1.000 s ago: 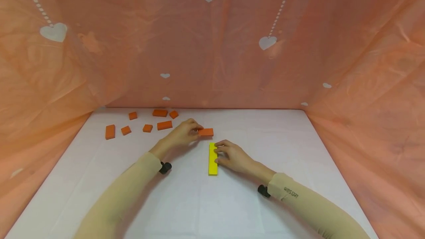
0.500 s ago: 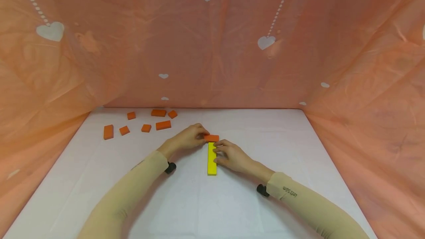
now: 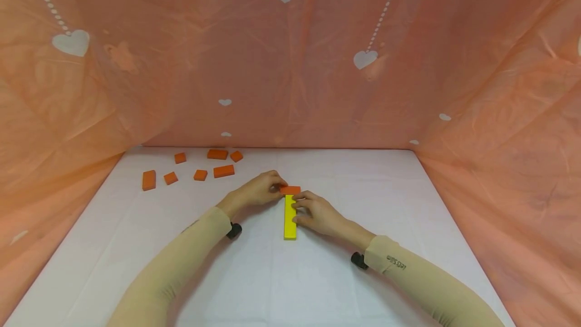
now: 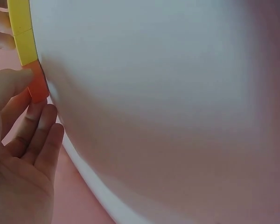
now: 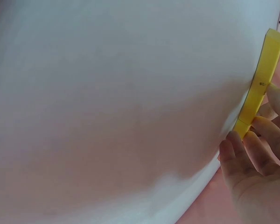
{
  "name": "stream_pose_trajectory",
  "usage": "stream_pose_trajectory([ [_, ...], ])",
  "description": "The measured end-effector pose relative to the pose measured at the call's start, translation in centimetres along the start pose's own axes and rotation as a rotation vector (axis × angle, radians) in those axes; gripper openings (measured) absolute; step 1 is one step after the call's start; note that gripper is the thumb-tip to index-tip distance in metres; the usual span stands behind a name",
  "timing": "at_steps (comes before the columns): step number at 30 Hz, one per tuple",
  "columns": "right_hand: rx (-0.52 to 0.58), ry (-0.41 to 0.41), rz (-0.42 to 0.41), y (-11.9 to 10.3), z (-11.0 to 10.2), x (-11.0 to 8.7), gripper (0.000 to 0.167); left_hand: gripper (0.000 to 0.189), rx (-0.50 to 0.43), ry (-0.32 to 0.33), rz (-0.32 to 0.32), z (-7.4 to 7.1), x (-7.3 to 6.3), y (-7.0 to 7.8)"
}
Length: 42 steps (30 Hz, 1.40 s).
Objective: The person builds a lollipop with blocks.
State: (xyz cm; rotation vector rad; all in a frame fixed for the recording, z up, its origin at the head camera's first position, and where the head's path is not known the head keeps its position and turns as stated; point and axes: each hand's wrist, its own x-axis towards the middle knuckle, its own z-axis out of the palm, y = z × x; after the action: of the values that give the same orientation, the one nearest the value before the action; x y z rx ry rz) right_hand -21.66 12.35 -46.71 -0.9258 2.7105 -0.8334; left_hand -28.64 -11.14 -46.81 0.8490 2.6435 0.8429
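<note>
My left hand (image 3: pixel 264 188) pinches a small orange block (image 3: pixel 290 190) between thumb and fingers. The orange block lies crosswise at the far end of a long yellow block (image 3: pixel 289 226), forming a T in the head view. In the left wrist view the orange block (image 4: pixel 38 86) meets the end of the yellow block (image 4: pixel 25 49), which shows a thin seam across it. My right hand (image 3: pixel 321 216) holds the yellow block from its right side, thumb nearer me and fingertips near the far end. In the right wrist view its fingers (image 5: pixel 266 133) curve along that side.
Several loose orange blocks lie at the back left of the white table (image 3: pixel 386 191), among them a longer block (image 3: pixel 224 171) and a small square block (image 3: pixel 200 175). A pink sheet with hearts (image 3: pixel 317 90) hangs behind and at both sides.
My left hand has moved right and slightly nearer with the orange block, bringing it to the yellow block's far end. My right hand has stayed at the yellow block.
</note>
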Motion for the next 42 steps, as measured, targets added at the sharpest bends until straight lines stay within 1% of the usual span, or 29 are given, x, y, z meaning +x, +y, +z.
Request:
stream_pose_trajectory([
  [6,0.004,-0.002,0.006,0.05,0.01,0.06,0.037,0.031,0.025,0.000,0.017,0.08,-0.28,0.07],
  [12,0.002,0.002,-0.004,-0.01,-0.03,0.07,0.036,0.031,0.032,0.014,0.043,0.14,-0.54,0.17],
  [16,0.005,-0.001,0.003,0.03,0.05,0.08,0.037,0.030,0.043,0.018,0.035,0.26,-0.54,0.11],
  [22,0.027,0.008,0.027,0.12,0.26,0.07,0.045,0.030,0.050,0.009,0.002,0.51,-0.57,0.11],
  [29,0.052,0.037,0.031,0.19,0.30,-0.03,0.053,0.030,0.054,0.018,0.023,0.62,-0.52,0.10],
  [35,0.044,0.045,0.027,0.38,0.34,0.06,0.063,0.029,0.070,0.008,0.035,0.46,-0.46,0.20],
  [38,0.030,0.034,0.030,0.39,0.26,0.16,0.066,0.030,0.080,0.008,0.043,0.42,-0.47,0.30],
  [42,0.014,0.009,0.049,0.28,0.09,0.25,0.066,0.029,0.074,0.011,0.040,0.36,-0.51,0.33],
])
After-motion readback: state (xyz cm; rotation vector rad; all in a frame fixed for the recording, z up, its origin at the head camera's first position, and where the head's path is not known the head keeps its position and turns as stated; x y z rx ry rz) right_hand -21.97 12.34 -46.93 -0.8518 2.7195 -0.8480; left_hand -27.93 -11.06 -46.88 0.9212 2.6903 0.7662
